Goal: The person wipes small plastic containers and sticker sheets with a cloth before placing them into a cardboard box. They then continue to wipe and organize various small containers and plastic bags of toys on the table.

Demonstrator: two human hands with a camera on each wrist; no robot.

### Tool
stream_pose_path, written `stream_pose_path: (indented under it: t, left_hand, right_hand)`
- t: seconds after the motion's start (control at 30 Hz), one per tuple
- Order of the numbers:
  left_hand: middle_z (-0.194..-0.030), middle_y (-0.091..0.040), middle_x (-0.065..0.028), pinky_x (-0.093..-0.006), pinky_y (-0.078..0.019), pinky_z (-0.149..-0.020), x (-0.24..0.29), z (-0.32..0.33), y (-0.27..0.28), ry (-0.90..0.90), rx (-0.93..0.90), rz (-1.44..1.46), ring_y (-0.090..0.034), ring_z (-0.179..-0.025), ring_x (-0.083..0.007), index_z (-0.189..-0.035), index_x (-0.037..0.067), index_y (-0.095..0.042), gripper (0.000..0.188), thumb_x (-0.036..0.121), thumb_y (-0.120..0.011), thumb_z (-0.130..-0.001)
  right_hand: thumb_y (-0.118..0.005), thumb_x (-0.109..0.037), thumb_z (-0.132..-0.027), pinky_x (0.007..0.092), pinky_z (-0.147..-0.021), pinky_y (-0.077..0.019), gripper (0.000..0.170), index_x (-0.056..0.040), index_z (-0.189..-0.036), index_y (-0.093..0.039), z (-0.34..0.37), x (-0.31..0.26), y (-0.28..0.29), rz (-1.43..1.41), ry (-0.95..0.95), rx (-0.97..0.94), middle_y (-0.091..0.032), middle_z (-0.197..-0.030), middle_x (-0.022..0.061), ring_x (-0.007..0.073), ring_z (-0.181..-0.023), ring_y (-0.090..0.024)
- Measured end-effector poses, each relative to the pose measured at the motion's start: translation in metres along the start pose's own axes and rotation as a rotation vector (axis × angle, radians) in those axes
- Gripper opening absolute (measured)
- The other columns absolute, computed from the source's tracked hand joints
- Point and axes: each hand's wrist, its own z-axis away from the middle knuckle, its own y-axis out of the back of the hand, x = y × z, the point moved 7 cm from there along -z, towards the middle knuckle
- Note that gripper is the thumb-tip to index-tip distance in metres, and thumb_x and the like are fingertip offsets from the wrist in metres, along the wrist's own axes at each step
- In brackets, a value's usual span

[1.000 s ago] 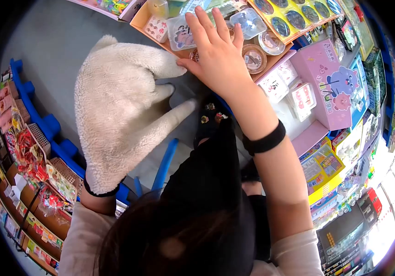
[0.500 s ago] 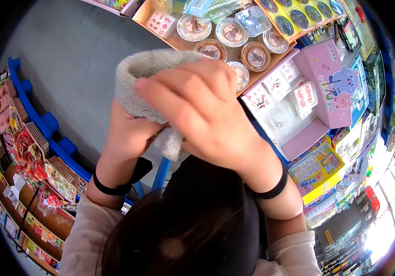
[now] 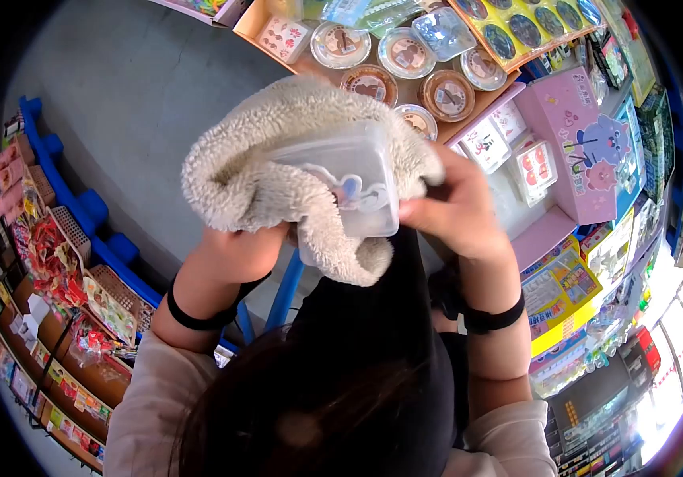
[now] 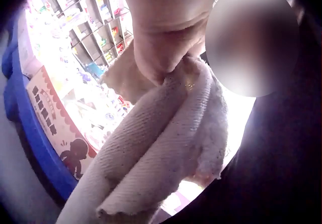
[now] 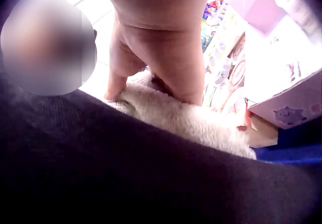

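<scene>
A fluffy cream-coloured cloth (image 3: pixel 234 175) is bunched in front of the body, folded round a clear plastic box (image 3: pixel 373 155) with a whitish, squiggly item inside. My left hand (image 3: pixel 246 253) grips the cloth from below, its fingers mostly hidden under the folds. In the left wrist view the ribbed underside of the cloth (image 4: pixel 146 133) hangs from that hand. On the other side, my right hand (image 3: pixel 465 211) pinches the cloth's edge, with the thumb right at the box's corner. The right wrist view shows its fingers on the fluffy fabric (image 5: pixel 186 121).
Ahead stands an orange-edged carton (image 3: pixel 480 99) with several round tubs (image 3: pixel 406 52) and clear boxes. A pink display box (image 3: pixel 568 151) with small white packs is to the right. Blue-edged shelves (image 3: pixel 87 207) with packets line the left, and grey floor (image 3: pixel 118 87) lies between.
My right hand has come back from the carton to the cloth, and the clear box now lies in the cloth's folds. My left hand has turned, bunching the cloth that was draped over it.
</scene>
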Motion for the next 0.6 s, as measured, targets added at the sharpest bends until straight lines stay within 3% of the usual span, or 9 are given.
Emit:
stream_pose_path:
  t: [0.07,0.13,0.17,0.23,0.27,0.33,0.43,0.47,0.6]
  left_hand:
    - [-0.096,-0.059,-0.0122,-0.0305,-0.0501,-0.071,-0.007,-0.001,0.0,0.086,-0.069,-0.016,-0.059,-0.083,-0.0188,-0.105,-0.004,-0.052,0.026,-0.006,-0.049,-0.079]
    - [-0.094,-0.059,-0.011,-0.0289,-0.0493,-0.07,0.009,-0.005,-0.015,-0.108,-0.178,-0.286,-0.059,-0.081,-0.0183,-0.105,-0.004,-0.053,0.027,-0.007,-0.049,-0.079]
    - [-0.1,-0.056,-0.0115,-0.0303,-0.0463,-0.077,-0.003,-0.003,-0.017,-0.002,-0.313,-0.225,-0.056,-0.089,-0.0194,-0.11,-0.004,-0.049,0.034,-0.005,-0.052,-0.077]
    - [-0.105,-0.054,-0.0126,-0.0314,-0.0437,-0.082,0.003,-0.011,-0.025,-0.072,-0.298,-0.318,-0.054,-0.094,-0.0203,-0.113,-0.005,-0.046,0.038,-0.003,-0.053,-0.076]
    - [-0.109,-0.051,-0.0136,-0.0325,-0.041,-0.086,0.01,-0.015,-0.029,-0.143,-0.279,-0.407,-0.051,-0.1,-0.0213,-0.115,-0.005,-0.044,0.042,-0.002,-0.055,-0.075]
    - [-0.115,-0.047,-0.0145,-0.0341,-0.0367,-0.092,0.011,-0.02,-0.034,-0.038,-0.302,-0.411,-0.047,-0.108,-0.0226,-0.119,-0.005,-0.039,0.049,0.0,-0.056,-0.073]
    - [-0.114,-0.049,-0.0136,-0.0332,-0.0401,-0.088,0.013,-0.029,-0.022,-0.257,-0.078,-0.371,-0.05,-0.103,-0.0215,-0.12,-0.005,-0.038,0.047,-0.003,-0.053,-0.076]
    - [-0.107,-0.054,-0.0129,-0.0315,-0.0434,-0.082,0.005,-0.022,-0.014,-0.135,0.067,-0.079,-0.054,-0.095,-0.0199,-0.113,-0.005,-0.045,0.036,-0.004,-0.051,-0.078]
    - [-0.094,-0.059,-0.0106,-0.0282,-0.0451,-0.075,0.01,-0.026,0.005,-0.225,0.304,-0.227,-0.057,-0.085,-0.0163,-0.1,-0.005,-0.054,0.021,-0.002,-0.052,-0.079]
  right_hand:
    - [-0.071,-0.005,-0.069,0.0272,-0.077,-0.0446,0.039,0.0028,-0.104,-0.054,0.005,-0.004,0.011,-0.282,0.12,0.181,-0.061,-0.09,0.0053,0.0123,-0.084,-0.057]
    - [-0.066,0.0,-0.071,0.0261,-0.077,-0.0423,0.031,0.0032,-0.1,-0.055,0.007,-0.018,0.012,-0.337,0.189,0.244,-0.059,-0.093,0.0072,0.0136,-0.084,-0.055]
    - [-0.064,0.002,-0.072,0.0259,-0.076,-0.0409,0.028,0.0029,-0.098,-0.054,0.008,-0.036,0.005,-0.115,0.413,0.158,-0.057,-0.092,0.0078,0.0145,-0.084,-0.054]
    - [-0.058,0.003,-0.074,0.0261,-0.072,-0.0364,0.022,0.0013,-0.094,-0.051,0.011,-0.057,-0.011,0.271,0.703,0.038,-0.048,-0.086,0.0086,0.0169,-0.08,-0.047]
    - [-0.058,0.003,-0.074,0.0261,-0.072,-0.0364,0.022,0.0013,-0.094,-0.051,0.012,-0.061,-0.012,0.27,0.701,0.045,-0.048,-0.086,0.0086,0.0169,-0.08,-0.047]
    - [-0.058,-0.002,-0.076,0.0262,-0.07,-0.0359,0.019,0.0006,-0.093,-0.049,0.008,-0.063,-0.01,0.266,0.594,0.096,-0.045,-0.081,0.0068,0.0162,-0.076,-0.044]
    - [-0.056,-0.008,-0.078,0.026,-0.075,-0.0339,0.03,0.002,-0.104,-0.046,0.006,-0.064,-0.018,0.428,0.677,0.071,-0.043,-0.092,0.009,0.018,-0.084,-0.041]
    - [-0.053,-0.01,-0.079,0.0264,-0.079,-0.0325,0.034,0.0032,-0.109,-0.043,0.008,-0.066,-0.025,0.597,0.74,0.058,-0.043,-0.1,0.0103,0.0182,-0.09,-0.041]
    - [-0.064,-0.01,-0.074,0.0293,-0.081,-0.0368,0.051,0.0029,-0.117,-0.04,0.009,-0.052,-0.032,0.602,0.707,0.048,-0.04,-0.107,0.0144,0.0241,-0.095,-0.042]
